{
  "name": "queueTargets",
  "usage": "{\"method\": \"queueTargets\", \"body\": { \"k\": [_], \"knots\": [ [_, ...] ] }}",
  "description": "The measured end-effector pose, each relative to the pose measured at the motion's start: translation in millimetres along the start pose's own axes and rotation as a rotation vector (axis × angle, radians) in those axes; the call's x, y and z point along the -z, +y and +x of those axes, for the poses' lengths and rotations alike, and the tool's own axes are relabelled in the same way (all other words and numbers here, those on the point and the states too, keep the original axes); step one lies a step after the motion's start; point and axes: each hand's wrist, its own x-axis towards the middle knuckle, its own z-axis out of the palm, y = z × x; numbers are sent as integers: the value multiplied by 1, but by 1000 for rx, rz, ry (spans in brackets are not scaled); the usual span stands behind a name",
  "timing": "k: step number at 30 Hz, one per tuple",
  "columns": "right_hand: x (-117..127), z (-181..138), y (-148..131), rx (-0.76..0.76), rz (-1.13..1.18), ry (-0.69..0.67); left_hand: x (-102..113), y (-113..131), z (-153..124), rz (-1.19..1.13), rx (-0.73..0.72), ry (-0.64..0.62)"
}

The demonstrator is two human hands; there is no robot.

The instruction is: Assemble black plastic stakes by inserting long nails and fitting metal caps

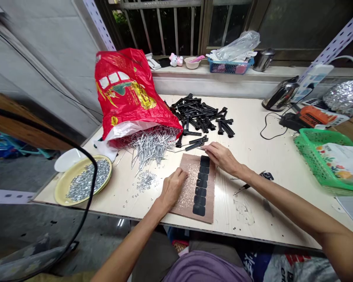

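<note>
A brown board (207, 203) lies at the table's front edge, carrying a column of several black pads (201, 184) and a scatter of tiny metal bits. My left hand (173, 187) rests curled on the board's left part, fingers closed over the small bits. My right hand (221, 156) reaches to the board's far edge, fingertips pinched near a loose black plastic clip (195, 143). A heap of black clips (200, 115) lies beyond. Silver nails (151, 145) spill from a red plastic bag (129, 94).
A yellow plate (61, 188) of small metal pieces and a white dish (65, 159) sit at the left. A screwdriver (247, 186) lies right of the board. A green basket (317, 164), kettle (281, 95) and cable stand at the right. Black fan guard intrudes at left.
</note>
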Motion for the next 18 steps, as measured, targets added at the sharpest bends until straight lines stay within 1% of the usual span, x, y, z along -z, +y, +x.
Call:
{"method": "queueTargets", "body": {
  "k": [2,3,5,7,8,10,11,13,18],
  "knots": [
    [7,-13,-18,-18,107,-1,2,3,1,-190,70,57],
    [8,-19,-27,-29,155,-7,3,6,2,-335,141,92],
    [7,-29,-44,-54,223,-10,8,14,3,-712,345,132],
    [3,-34,-59,-65,255,22,15,24,4,-1129,550,120],
    [1,-35,-65,-66,259,41,18,29,4,-1312,619,109],
    [-1,-35,-74,-66,242,63,24,38,4,-1563,681,113],
    [-1,-35,-77,-70,223,65,26,42,4,-1628,690,126],
    [0,-35,-81,-88,168,56,28,47,3,-1673,695,149],
    [9,-36,-85,-92,51,23,27,54,0,-1638,652,201]
  ]
}}
